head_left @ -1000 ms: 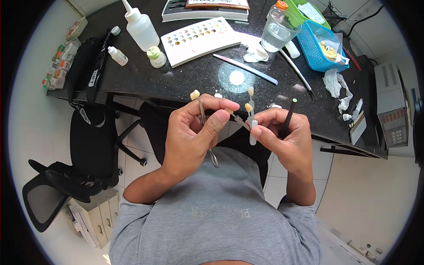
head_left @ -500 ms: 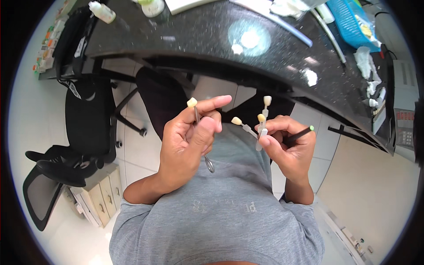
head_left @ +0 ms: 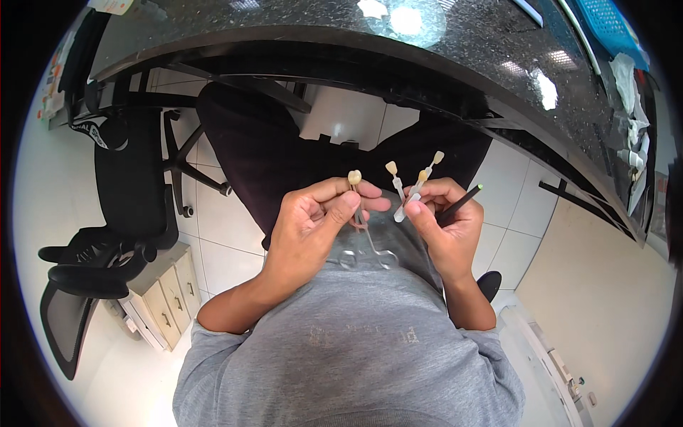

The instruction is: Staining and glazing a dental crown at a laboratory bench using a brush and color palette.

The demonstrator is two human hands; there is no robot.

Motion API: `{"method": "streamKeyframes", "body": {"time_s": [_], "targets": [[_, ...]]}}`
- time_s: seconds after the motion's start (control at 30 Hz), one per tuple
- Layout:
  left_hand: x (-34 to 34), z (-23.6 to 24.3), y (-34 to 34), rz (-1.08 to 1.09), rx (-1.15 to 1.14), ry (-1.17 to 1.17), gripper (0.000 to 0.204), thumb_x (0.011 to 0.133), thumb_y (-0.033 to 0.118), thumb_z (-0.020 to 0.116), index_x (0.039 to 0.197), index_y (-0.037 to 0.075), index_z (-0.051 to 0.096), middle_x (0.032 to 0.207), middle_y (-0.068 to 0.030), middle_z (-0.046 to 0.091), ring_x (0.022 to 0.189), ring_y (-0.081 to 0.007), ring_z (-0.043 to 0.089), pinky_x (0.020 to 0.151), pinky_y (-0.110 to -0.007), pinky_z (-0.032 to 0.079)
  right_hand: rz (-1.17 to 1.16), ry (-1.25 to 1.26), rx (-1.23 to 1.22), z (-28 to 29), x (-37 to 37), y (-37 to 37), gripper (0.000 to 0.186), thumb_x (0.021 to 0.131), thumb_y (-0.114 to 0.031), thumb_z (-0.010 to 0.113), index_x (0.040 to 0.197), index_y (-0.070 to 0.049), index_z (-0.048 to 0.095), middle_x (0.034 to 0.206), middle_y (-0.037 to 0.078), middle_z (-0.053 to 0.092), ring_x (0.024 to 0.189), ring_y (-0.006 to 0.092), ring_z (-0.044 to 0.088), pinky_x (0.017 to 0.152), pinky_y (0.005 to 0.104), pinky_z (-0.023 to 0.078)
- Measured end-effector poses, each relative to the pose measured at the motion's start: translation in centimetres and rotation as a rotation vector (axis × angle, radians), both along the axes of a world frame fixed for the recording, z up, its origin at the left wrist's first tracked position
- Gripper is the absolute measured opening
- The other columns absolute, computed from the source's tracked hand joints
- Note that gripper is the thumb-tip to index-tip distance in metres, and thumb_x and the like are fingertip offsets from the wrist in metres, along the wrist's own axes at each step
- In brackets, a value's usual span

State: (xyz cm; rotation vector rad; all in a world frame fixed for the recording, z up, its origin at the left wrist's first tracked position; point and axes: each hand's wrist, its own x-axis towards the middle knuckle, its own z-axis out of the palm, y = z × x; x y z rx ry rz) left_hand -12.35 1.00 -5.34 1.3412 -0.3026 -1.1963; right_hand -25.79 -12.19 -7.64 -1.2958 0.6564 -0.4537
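Observation:
In front of my shirt, my left hand (head_left: pixel 309 220) is closed around slim metal ring-handled forceps (head_left: pixel 371 238), whose two finger rings hang below. A cream tooth crown (head_left: pixel 355 177) sits at their upper tip, beside my thumb and index finger. To the right, my right hand (head_left: pixel 454 231) pinches several dental shade tabs, fanned out: a left tab (head_left: pixel 391 169), a middle tab (head_left: pixel 422 176) and a far tab (head_left: pixel 438 158). A thin dark stick with a green end (head_left: pixel 461 205) also lies in that hand. The crown and the tabs are apart.
A black speckled counter (head_left: pixel 299 46) curves across the far side, its edge beyond my knees. At far right are a blue basket (head_left: pixel 615 32) and crumpled white tissue (head_left: pixel 626 85). On the left stand a black office chair (head_left: pixel 128 178) and a drawer cabinet (head_left: pixel 167 302).
My left hand has moved right with the forceps and crown, turning so both rings show. My right hand has shifted slightly left, tilting the tabs. The view has dropped, showing less counter.

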Motion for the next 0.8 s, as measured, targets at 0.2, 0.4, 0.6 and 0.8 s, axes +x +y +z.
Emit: {"method": "streamKeyframes", "body": {"time_s": [0.2, 0.4, 0.6, 0.8], "targets": [[0.0, 0.0, -0.3, 0.018, -0.048, 0.185, 0.030, 0.094, 0.018, 0.055, 0.112, -0.005, 0.059, 0.087, -0.0089, 0.065, 0.078, -0.0104, 0.061, 0.072, -0.026, 0.052, 0.009, 0.031, 0.036, -0.3, 0.0, -0.1, 0.014, 0.080, -0.003, 0.070, 0.090, 0.002, 0.062, 0.063, -0.005, 0.052, 0.051, -0.0016, 0.034, 0.048, 0.0159, 0.027], [-0.3, 0.0, -0.8, 0.002, -0.049, 0.152, 0.029, 0.093, 0.017, 0.057, 0.110, -0.006, 0.060, 0.092, -0.0105, 0.064, 0.076, -0.0113, 0.061, 0.071, -0.026, 0.053, 0.043, 0.045, 0.035, -0.4, 0.1, -0.2, 0.016, 0.079, -0.004, 0.071, 0.091, 0.003, 0.062, 0.063, -0.005, 0.052, 0.051, -0.0017, 0.034, 0.048, 0.0160, 0.026], [-0.3, 0.2, -1.1, 0.005, -0.047, 0.129, 0.026, 0.093, 0.015, 0.056, 0.105, -0.007, 0.061, 0.099, -0.0133, 0.063, 0.074, -0.0127, 0.060, 0.072, -0.029, 0.054, 0.029, 0.038, 0.060, -0.3, 0.2, -0.2, 0.017, 0.079, -0.005, 0.071, 0.092, 0.003, 0.061, 0.065, -0.004, 0.054, 0.051, -0.0020, 0.034, 0.048, 0.0156, 0.027], [-0.1, 0.1, -1.1, -0.001, -0.045, 0.121, 0.025, 0.093, 0.014, 0.055, 0.102, -0.009, 0.062, 0.107, -0.0170, 0.062, 0.074, -0.0124, 0.060, 0.073, -0.030, 0.054, 0.039, 0.052, 0.028, -0.1, 0.2, -0.3, 0.017, 0.079, -0.005, 0.071, 0.090, 0.003, 0.061, 0.064, -0.004, 0.054, 0.051, -0.0022, 0.034, 0.048, 0.0155, 0.027]]}}
